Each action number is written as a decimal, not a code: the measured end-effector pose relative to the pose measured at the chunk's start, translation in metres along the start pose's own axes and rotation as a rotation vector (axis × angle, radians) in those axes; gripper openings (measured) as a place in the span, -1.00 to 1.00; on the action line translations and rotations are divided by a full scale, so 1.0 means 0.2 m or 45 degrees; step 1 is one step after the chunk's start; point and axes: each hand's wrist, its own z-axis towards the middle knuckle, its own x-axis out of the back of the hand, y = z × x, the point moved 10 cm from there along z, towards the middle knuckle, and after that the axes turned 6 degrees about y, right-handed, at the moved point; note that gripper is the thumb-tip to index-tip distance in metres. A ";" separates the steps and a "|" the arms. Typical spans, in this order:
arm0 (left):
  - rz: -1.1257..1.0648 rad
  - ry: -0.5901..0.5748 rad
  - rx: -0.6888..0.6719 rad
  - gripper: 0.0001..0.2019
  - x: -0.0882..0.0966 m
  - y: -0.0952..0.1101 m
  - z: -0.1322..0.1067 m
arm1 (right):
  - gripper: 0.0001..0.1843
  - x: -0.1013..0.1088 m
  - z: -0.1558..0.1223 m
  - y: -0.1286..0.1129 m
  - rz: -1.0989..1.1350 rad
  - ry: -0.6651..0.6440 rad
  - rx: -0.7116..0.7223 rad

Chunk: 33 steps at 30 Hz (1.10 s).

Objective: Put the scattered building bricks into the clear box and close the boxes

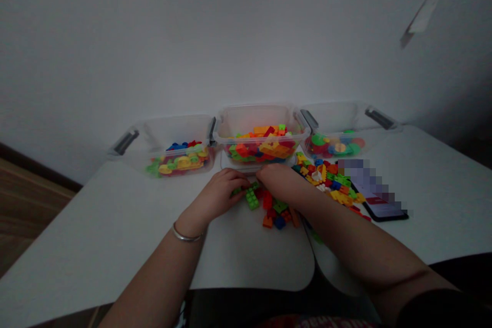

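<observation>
Two bare hands are shown close together over loose toy bricks, the left hand curled with its fingertips lowered at the edge of the pile, the right hand turned knuckles up with its fingers hidden beneath it. Whether either hand is clenched on a piece cannot be told from this view. A short stack of green bricks is lying just below and between the hands, its long axis running roughly front to back with a slight slant, and it is placed nearer the left hand's fingertips than the right hand's knuckles. Scattered red, orange and blue bricks are spread beyond it toward the right forearm, and a larger heap of multicoloured bricks is piled further right on the white table, beside a partly blurred smartphone. A metal bangle is worn on the left wrist. Three clear plastic bins with grey clips are lined up along the far edge: the left bin is filled with mixed blue, yellow, green and red pieces, the middle bin with orange, red, yellow and green bricks, and the right bin with green, red and blue discs
</observation>
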 end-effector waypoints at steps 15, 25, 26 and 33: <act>0.000 -0.020 0.014 -0.81 0.00 -0.02 -0.01 | -0.78 0.61 -0.20 0.26 0.514 0.965 0.017; -0.021 -0.001 0.019 -0.82 0.01 -0.01 -0.01 | -0.67 0.50 -0.12 0.38 0.269 1.119 -0.286; -0.023 -0.003 0.020 -0.82 0.01 -0.01 -0.01 | -0.65 0.49 -0.11 0.37 0.227 1.076 -0.293; -0.018 -0.032 0.019 -0.82 -0.01 -0.01 0.00 | -0.51 0.46 -0.07 0.33 -0.007 0.760 -0.247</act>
